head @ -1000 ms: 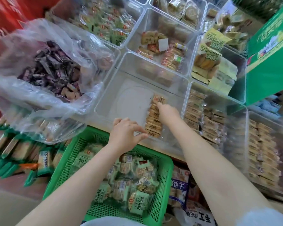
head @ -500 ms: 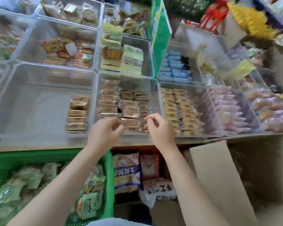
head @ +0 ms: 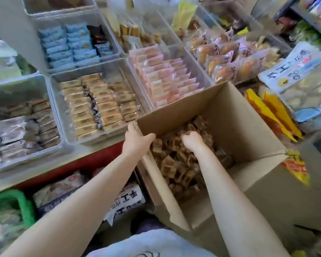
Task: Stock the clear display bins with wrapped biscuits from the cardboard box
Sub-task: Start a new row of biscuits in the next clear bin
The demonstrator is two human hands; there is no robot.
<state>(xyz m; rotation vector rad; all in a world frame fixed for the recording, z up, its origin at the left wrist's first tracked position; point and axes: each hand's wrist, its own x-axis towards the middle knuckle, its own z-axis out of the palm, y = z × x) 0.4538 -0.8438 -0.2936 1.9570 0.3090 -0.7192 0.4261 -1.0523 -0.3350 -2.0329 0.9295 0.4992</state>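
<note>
An open cardboard box [head: 248, 130] stands at the right, holding a heap of small brown wrapped biscuits [head: 176, 164]. My left hand [head: 137, 140] grips the box's near-left corner, thumb inside the wall. Down inside the box, my right hand [head: 192, 140] has its fingers curled into the biscuit heap; what it holds is hidden. Clear display bins line the shelf to the left; one [head: 56, 101] holds neat rows of tan wrapped biscuits [head: 98, 104].
A bin of pink packets [head: 167, 78] stands behind the box, and blue packets [head: 70, 43] lie further back. Bagged goods [head: 296, 75] lie to the right. A green basket [head: 17, 203] sits at the lower left, with printed bags [head: 126, 201] under the red shelf edge.
My view swung right from the half-empty bin to the cardboard box. Both hands left the bins: the left took the box corner, the right went down into the biscuits.
</note>
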